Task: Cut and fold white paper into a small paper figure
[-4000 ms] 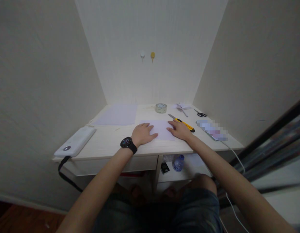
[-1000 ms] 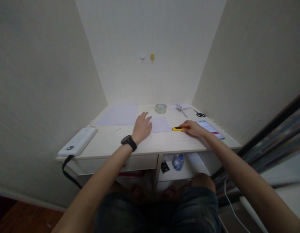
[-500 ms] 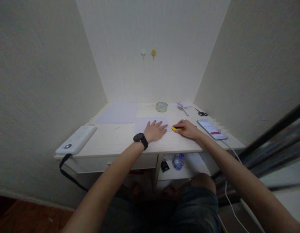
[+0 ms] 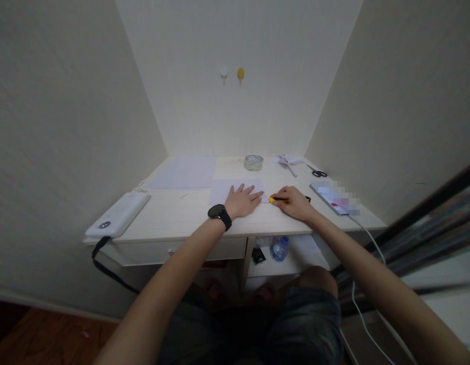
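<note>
My left hand point(image 4: 241, 201) lies flat with its fingers spread on a sheet of white paper point(image 4: 220, 189) near the middle of the desk. A black watch sits on that wrist. Just to the right, my right hand point(image 4: 292, 203) is closed around a yellow and black utility knife point(image 4: 273, 199). The knife's front end points left, at the right edge of the paper. Its blade is too small to make out, and my fingers cover most of the body.
Behind my hands are a tape roll point(image 4: 253, 162), a paper pinwheel point(image 4: 287, 161) and scissors point(image 4: 318, 173). A phone point(image 4: 329, 196) with a cable lies right. More white paper point(image 4: 184, 171) and a white device point(image 4: 119, 214) are left. A bottle point(image 4: 279, 249) stands on the shelf below.
The utility knife has turned a little in my right hand, and its rear end now shows behind my fingers. My left hand stays on the paper. The camera view has tilted slightly.
</note>
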Demonstrator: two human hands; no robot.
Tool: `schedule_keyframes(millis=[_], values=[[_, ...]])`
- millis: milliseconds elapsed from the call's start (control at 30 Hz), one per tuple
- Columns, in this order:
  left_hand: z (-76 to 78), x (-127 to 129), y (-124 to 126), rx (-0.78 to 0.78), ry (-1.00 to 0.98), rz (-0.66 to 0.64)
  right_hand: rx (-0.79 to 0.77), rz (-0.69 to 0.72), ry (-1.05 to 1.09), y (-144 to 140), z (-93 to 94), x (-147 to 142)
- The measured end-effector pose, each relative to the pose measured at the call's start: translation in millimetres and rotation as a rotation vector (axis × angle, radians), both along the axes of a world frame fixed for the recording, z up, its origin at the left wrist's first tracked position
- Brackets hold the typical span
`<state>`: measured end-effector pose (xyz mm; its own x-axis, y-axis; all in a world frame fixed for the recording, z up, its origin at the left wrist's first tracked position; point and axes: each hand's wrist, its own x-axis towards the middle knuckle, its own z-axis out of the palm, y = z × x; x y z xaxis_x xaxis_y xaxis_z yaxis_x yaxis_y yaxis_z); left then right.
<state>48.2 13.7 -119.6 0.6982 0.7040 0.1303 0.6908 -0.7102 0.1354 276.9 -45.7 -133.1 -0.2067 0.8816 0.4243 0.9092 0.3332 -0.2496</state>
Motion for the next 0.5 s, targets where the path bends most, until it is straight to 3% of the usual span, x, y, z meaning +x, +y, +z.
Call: schedule_keyframes(millis=[500], values=[[2.6,0.3,-2.2,0.001,0.088,0.0,0.022,-0.03,0.004,-4.8,-1.6,-4.2]])
